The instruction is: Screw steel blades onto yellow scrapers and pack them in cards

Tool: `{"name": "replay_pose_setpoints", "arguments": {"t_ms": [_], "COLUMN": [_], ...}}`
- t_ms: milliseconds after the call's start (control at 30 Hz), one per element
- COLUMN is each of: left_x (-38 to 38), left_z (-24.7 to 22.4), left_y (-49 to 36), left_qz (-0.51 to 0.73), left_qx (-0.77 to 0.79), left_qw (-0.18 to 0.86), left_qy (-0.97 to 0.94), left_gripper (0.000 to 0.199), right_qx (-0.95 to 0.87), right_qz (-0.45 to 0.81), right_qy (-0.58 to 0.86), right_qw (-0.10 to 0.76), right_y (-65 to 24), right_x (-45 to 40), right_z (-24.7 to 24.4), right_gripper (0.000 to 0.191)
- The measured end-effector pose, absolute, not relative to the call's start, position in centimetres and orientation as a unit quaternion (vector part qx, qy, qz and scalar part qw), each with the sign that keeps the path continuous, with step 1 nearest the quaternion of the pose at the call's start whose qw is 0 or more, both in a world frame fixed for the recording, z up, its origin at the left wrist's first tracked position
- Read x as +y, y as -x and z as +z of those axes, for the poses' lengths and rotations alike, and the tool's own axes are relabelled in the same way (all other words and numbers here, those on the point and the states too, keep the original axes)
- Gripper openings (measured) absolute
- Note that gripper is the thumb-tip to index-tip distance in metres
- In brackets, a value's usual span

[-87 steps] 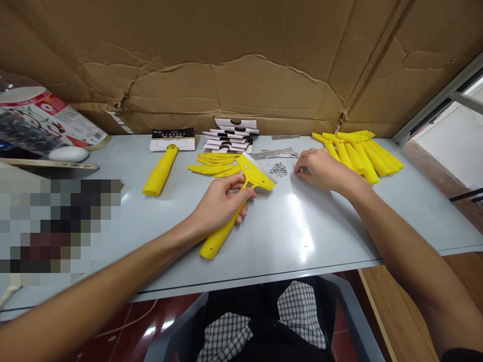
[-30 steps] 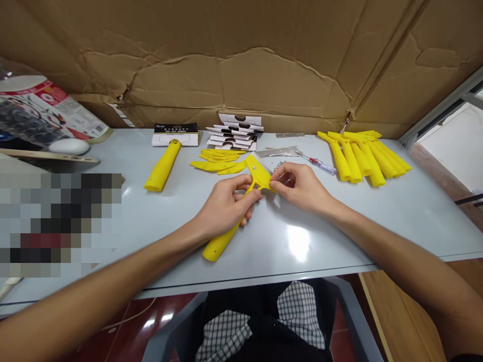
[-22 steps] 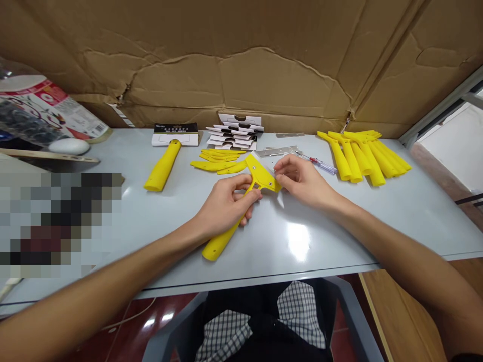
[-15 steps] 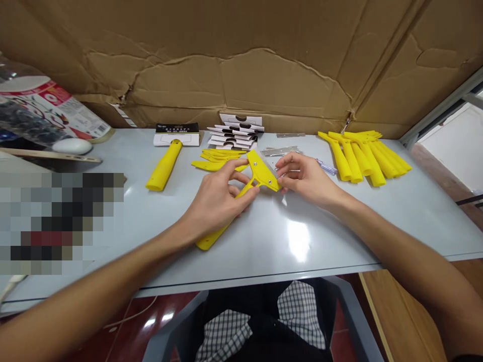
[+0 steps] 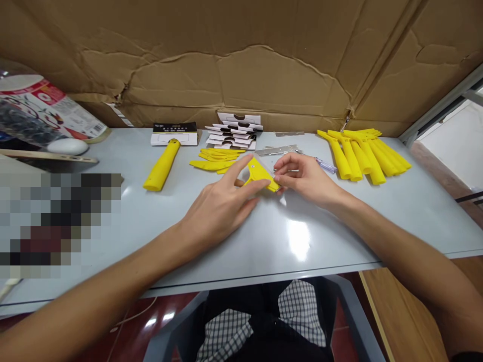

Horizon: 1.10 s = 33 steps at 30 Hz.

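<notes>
A yellow scraper (image 5: 260,172) with a metal blade along its far edge is in my left hand (image 5: 230,198). My left fingers and thumb are closed round its head, and the hand hides its handle. One screw shows on the head. My right hand (image 5: 298,173) grips the head's right corner beside the blade, thumb and fingers closed together. Behind the hands are loose metal blades (image 5: 281,150) and a stack of yellow plastic pieces (image 5: 215,160). Just right of my right hand lies a screwdriver with a clear purple handle (image 5: 325,166).
Several yellow handles (image 5: 350,156) lie at the right back. Folded white cards (image 5: 234,133) are stacked against the cardboard (image 5: 234,80). A yellow handle (image 5: 162,166) and a black-and-white card (image 5: 174,134) are at the left. A plastic bottle (image 5: 53,108) and white mouse (image 5: 68,146) sit far left.
My left hand has shifted from the scraper's neck up onto its head, covering the handle and one screw. My right hand has stayed near the right corner.
</notes>
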<state>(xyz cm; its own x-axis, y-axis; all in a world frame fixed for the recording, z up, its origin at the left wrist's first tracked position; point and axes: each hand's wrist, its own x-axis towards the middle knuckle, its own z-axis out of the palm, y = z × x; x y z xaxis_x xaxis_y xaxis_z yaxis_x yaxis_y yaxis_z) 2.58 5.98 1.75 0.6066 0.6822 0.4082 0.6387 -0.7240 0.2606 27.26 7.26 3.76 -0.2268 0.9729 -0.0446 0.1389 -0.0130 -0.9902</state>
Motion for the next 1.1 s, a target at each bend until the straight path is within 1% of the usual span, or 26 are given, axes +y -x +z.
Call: {"name": "replay_pose_setpoints", "arguments": {"t_ms": [100,267,400,467,500,567,633,667,700,767,800,833,933,1100], "left_x": [6.0,6.1,6.1,6.1,6.2,6.3,6.6,6.8,7.1,7.5,7.7,7.8,8.0,7.9], "left_z": [1.5,1.3,1.3,1.7,2.0,2.7,3.4,3.6,3.7,3.6,3.4,3.2,2.6,2.5], "left_y": [-2.6,-2.6,-2.5,-2.5,-2.6,-2.7,-3.0,-3.1,-3.3,-3.5,-3.7,-3.8,-3.8,-3.6], "left_qz": [0.250,0.270,0.292,0.314,0.325,0.342,0.345,0.348,0.353,0.365,0.372,0.378,0.376,0.341], "left_qx": [0.345,0.346,0.343,0.351,0.361,0.387,0.413,0.423,0.433,0.454,0.461,0.463,0.442,0.408], "left_qw": [0.038,0.036,0.053,0.085,0.122,0.249,0.408,0.473,0.521,0.575,0.591,0.603,0.628,0.646], "left_qy": [-0.904,-0.898,-0.891,-0.878,-0.866,-0.819,-0.738,-0.690,-0.645,-0.574,-0.548,-0.528,-0.519,-0.548], "left_gripper": [0.038,0.039,0.040,0.038,0.036,0.033,0.042,0.048,0.050,0.049,0.046,0.044,0.041,0.040], "right_qx": [-0.585,-0.587,-0.595,-0.597,-0.596,-0.596,-0.620,-0.648,-0.684,-0.760,-0.788,-0.807,-0.828,-0.829], "right_qz": [0.528,0.525,0.520,0.525,0.529,0.525,0.468,0.409,0.334,0.172,0.113,0.077,0.066,0.082], "right_qy": [0.463,0.456,0.443,0.429,0.419,0.406,0.424,0.445,0.468,0.498,0.503,0.505,0.509,0.519], "right_qw": [0.405,0.414,0.422,0.429,0.435,0.452,0.465,0.462,0.449,0.381,0.337,0.295,0.227,0.193], "right_y": [-27.4,-27.5,-27.4,-27.4,-27.5,-28.0,-28.9,-29.6,-30.3,-31.6,-32.2,-32.7,-33.2,-32.4], "right_x": [7.3,7.3,7.1,7.1,7.2,7.5,8.2,8.5,8.9,9.7,10.1,10.4,11.0,10.9], "right_z": [3.8,3.8,3.8,3.9,4.0,4.3,4.6,4.7,4.7,4.5,4.3,4.1,3.2,2.4], "right_gripper": [0.021,0.022,0.021,0.022,0.023,0.029,0.031,0.028,0.023,0.009,0.007,0.010,0.017,0.017]}}
